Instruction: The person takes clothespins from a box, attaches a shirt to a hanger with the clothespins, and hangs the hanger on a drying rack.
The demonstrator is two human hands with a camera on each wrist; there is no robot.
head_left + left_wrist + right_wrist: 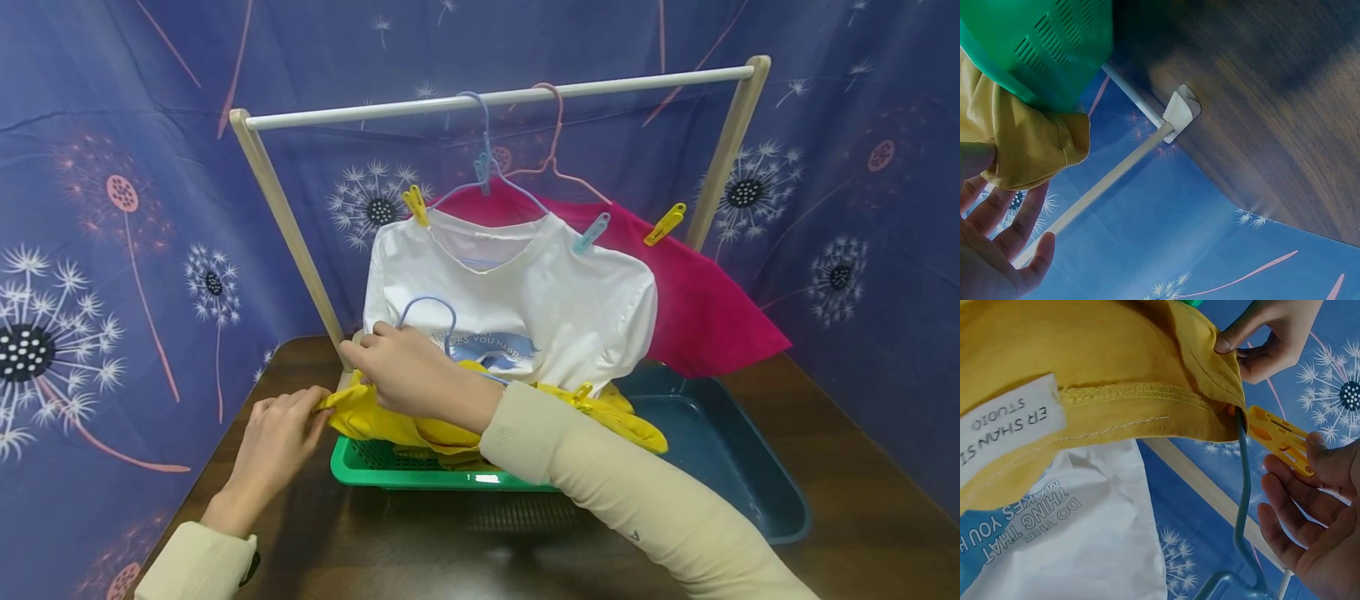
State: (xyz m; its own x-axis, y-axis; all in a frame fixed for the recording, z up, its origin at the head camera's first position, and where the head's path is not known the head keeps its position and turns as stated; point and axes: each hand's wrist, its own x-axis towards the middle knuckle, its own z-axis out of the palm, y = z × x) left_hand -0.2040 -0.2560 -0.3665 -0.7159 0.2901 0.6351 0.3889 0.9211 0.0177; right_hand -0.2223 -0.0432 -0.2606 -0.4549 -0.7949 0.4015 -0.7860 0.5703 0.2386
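A yellow garment with a white label lies over a green basket. My left hand pinches its left edge between thumb and fingers. Just beside that, my right hand pinches a yellow clothespin whose tip is at the garment's corner. A blue hanger meets the cloth at this same corner; its hook rises behind my right hand in the head view. Another yellow clothespin is at the garment's right part.
Behind stands a rack with a white rod. From it hang a white T-shirt on a blue hanger and a magenta garment on a pink one, with clothespins on both. A dark blue tray sits right of the basket on the wooden table.
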